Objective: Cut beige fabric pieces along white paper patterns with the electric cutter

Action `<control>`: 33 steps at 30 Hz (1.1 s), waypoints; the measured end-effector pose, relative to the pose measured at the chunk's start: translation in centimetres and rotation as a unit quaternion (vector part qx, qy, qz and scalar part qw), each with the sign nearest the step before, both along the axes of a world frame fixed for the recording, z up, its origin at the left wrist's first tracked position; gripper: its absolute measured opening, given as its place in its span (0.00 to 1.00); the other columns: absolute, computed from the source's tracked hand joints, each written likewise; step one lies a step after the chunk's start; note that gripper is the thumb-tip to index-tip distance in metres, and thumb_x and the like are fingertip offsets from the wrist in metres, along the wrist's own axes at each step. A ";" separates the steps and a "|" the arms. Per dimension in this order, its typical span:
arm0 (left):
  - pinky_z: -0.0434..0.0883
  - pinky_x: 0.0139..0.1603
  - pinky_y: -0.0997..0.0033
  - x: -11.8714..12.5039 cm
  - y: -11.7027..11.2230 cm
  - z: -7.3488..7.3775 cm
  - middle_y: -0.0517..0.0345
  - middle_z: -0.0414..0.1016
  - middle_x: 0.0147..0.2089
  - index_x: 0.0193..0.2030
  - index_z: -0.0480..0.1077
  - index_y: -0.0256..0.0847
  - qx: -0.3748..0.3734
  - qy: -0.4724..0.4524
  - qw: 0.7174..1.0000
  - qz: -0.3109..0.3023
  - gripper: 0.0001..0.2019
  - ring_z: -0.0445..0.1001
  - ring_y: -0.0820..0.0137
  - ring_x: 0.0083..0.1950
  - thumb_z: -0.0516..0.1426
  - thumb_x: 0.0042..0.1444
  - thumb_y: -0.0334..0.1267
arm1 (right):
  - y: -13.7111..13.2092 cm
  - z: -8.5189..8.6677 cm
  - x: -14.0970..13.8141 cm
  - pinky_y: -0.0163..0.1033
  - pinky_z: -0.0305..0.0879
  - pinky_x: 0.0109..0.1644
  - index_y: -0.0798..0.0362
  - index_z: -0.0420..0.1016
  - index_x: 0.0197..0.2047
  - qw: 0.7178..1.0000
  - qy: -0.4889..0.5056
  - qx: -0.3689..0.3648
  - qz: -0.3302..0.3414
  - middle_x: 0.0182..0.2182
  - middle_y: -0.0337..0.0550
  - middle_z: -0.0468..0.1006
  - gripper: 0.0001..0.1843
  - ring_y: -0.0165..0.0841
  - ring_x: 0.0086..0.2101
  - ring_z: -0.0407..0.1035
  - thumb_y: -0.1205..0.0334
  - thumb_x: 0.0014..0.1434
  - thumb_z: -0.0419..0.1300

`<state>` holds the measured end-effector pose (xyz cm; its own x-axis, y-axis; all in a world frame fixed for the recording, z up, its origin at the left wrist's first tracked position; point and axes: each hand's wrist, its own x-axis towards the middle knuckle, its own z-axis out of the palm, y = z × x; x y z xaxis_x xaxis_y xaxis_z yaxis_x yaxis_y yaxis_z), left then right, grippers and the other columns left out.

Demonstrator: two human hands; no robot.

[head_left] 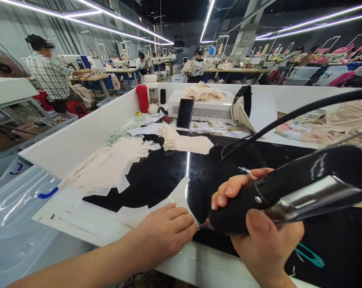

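My right hand (265, 240) is wrapped round a thick black corded hand tool (277, 188) with a long silver lever on its side. The tool's narrow tip points left and meets the edge of a pale cut fabric piece (179, 193), close to my left fingertips. My left hand (165, 232) lies flat on that piece, fingers side by side, pressing it to the black work surface (157, 176). Part of the fabric is hidden under this hand. Beyond it rests a stack of cream fabric pieces (187, 141), and to the left lies a larger spread pile (105, 162).
A white box unit (205, 105) stands at the back, with a phone (185, 113) leaning on it. A red bottle (142, 98) is near the corner. The tool's black cable (277, 120) arches over the right side. Teal-handled snips (311, 256) lie at lower right. Several people work behind.
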<state>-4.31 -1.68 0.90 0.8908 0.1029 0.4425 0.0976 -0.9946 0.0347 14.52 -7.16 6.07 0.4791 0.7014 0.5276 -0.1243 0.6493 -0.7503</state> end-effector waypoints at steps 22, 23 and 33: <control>0.74 0.70 0.49 -0.5 0.1 -1.2 0.49 0.79 0.62 0.62 0.76 0.42 -0.025 0.010 0.999 0.043 0.12 0.76 0.58 0.65 0.55 0.78 0.33 | -0.3 1.0 -0.2 0.39 0.76 0.27 0.46 0.76 0.50 0.999 0.033 -0.024 -0.018 0.30 0.34 0.78 0.24 0.33 0.26 0.72 0.53 0.55 0.78; 0.74 0.70 0.49 -0.5 0.0 -1.2 0.49 0.79 0.62 0.62 0.76 0.43 -0.027 0.010 0.999 0.044 0.12 0.76 0.58 0.65 0.55 0.78 0.33 | -0.3 1.0 -0.2 0.39 0.75 0.27 0.46 0.76 0.50 0.999 0.036 -0.023 -0.021 0.29 0.34 0.77 0.24 0.33 0.26 0.72 0.53 0.55 0.79; 0.73 0.71 0.50 -0.4 0.0 -1.2 0.49 0.79 0.62 0.62 0.77 0.44 -0.032 0.001 0.999 0.044 0.12 0.76 0.59 0.65 0.56 0.77 0.32 | 0.9 1.7 0.0 0.41 0.73 0.24 0.44 0.76 0.47 0.997 0.046 -0.025 -0.064 0.28 0.33 0.76 0.22 0.34 0.24 0.70 0.55 0.51 0.77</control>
<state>-4.74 -1.69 -0.31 0.8780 0.2092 0.4306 0.1847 -0.9779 0.0985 14.51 -6.28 7.73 0.6110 0.6555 0.4438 -0.1120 0.6266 -0.7712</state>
